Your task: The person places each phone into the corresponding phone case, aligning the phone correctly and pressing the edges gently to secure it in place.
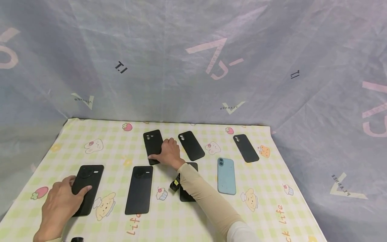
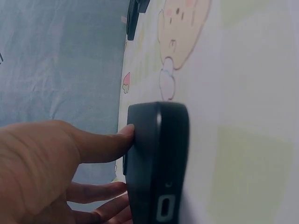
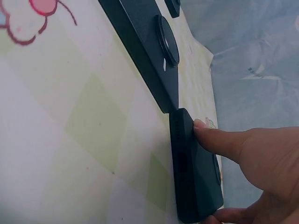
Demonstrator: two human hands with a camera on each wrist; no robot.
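Observation:
At the near left, my left hand (image 1: pixel 61 201) grips a black phone (image 1: pixel 87 190) with a round camera bump. In the left wrist view the thumb presses its upper side, fingers lie along the far edge, and the phone's end with the port (image 2: pixel 163 200) faces the camera. My right hand (image 1: pixel 170 153) reaches to the back row and holds a black phone case (image 1: pixel 153 143) with camera holes by its edges. The right wrist view has the thumb at one edge of that case (image 3: pixel 198 172) and fingers at the other. A second black phone (image 1: pixel 139 191) lies between the hands.
Two more black cases (image 1: pixel 191 146) (image 1: pixel 246 148) lie along the back. A light blue phone (image 1: pixel 226 176) lies at the right, and another black phone (image 1: pixel 188 195) is partly hidden under my right forearm. The checked tablecloth (image 1: pixel 266 215) ends at a grey curtain (image 1: pixel 163 67).

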